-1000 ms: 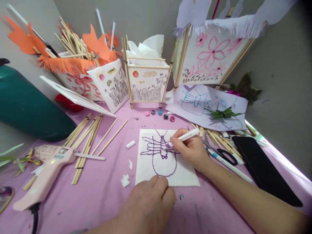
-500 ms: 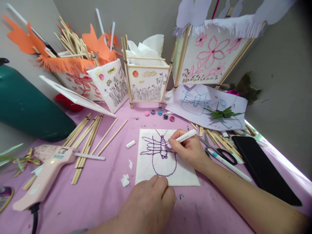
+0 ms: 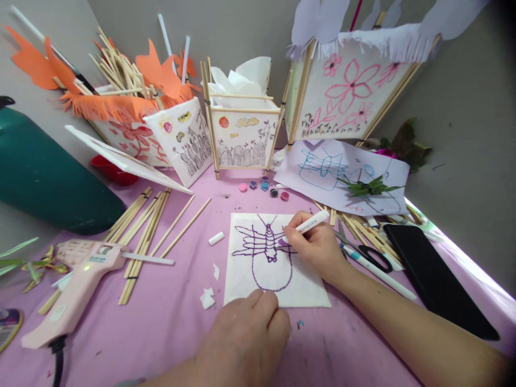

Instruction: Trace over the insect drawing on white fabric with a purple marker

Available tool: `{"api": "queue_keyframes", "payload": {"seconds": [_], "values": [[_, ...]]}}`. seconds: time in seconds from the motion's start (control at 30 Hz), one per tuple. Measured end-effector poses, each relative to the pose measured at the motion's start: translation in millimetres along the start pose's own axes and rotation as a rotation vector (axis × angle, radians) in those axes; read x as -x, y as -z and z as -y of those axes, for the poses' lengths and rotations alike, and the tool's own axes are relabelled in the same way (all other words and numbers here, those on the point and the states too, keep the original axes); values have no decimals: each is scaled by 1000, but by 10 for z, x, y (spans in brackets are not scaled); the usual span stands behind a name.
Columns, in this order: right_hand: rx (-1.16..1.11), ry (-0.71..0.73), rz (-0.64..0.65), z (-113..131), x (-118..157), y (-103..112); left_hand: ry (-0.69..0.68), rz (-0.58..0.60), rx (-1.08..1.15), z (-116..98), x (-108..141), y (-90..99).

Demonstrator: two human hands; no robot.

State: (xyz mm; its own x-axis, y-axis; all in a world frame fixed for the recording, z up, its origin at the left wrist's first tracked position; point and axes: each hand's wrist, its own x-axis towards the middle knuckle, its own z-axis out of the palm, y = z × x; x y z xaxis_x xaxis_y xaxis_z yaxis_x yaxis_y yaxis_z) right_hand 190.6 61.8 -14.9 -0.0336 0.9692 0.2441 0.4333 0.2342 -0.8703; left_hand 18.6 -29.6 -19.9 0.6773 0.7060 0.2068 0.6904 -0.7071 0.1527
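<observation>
A purple marker (image 3: 309, 222) is pinched in my right hand (image 3: 314, 247), its tip low over the right side of a drawing. The drawing is a winged insect in purple line, with a rounded dashed outline beneath, on a white square panel (image 3: 310, 293) that lies flat. My left hand (image 3: 250, 328) is closed at the panel's near edge, knuckles up, its curled fingers bearing on that edge; the fingertips are hidden. A white marker cap (image 3: 216, 238) lies left of the panel, above small white scraps (image 3: 207, 298).
A pink glue gun (image 3: 76, 290) and bundled sticks (image 3: 147, 236) lie left, near a green bottle (image 3: 44, 166). Decorated stick-framed boxes (image 3: 245, 137) stand behind small paint pots (image 3: 264, 186). Scissors (image 3: 374, 258), a black phone (image 3: 439, 279) and a blue sketch (image 3: 322, 169) lie right.
My right hand and the marker have shifted slightly right, from the insect's body toward the right-hand wing lines. My left hand and the panel stay put.
</observation>
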Motion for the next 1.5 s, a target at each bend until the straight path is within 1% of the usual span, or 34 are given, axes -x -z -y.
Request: {"api": "queue_keyframes", "payload": {"seconds": [0.13, 0.23, 0.3, 0.4, 0.57, 0.83, 1.03, 1.17, 1.5], "values": [[8, -4, -26, 1, -7, 0, 2, -8, 0, 4, 0, 3], [-35, -4, -35, -8, -13, 2, -3, -2, 4, 7, 1, 1], [-88, -14, -28, -17, -12, 5, -11, 8, 12, 6, -1, 1], [-134, -16, 16, -18, -4, 7, -6, 17, 20, 3, -7, 7], [-126, -8, 97, 24, 10, 12, -9, 12, 32, 1, -10, 21], [-127, 5, 140, 58, 12, 16, 6, 0, 23, -4, -4, 25], [-107, 3, 164, 27, 6, 8, 14, 24, 24, -5, -4, 28], [-106, 12, 178, 8, 13, 9, -3, 16, 20, -1, -4, 20], [-91, 7, 161, 28, 3, 18, 13, 74, 24, -3, -1, 40]]}}
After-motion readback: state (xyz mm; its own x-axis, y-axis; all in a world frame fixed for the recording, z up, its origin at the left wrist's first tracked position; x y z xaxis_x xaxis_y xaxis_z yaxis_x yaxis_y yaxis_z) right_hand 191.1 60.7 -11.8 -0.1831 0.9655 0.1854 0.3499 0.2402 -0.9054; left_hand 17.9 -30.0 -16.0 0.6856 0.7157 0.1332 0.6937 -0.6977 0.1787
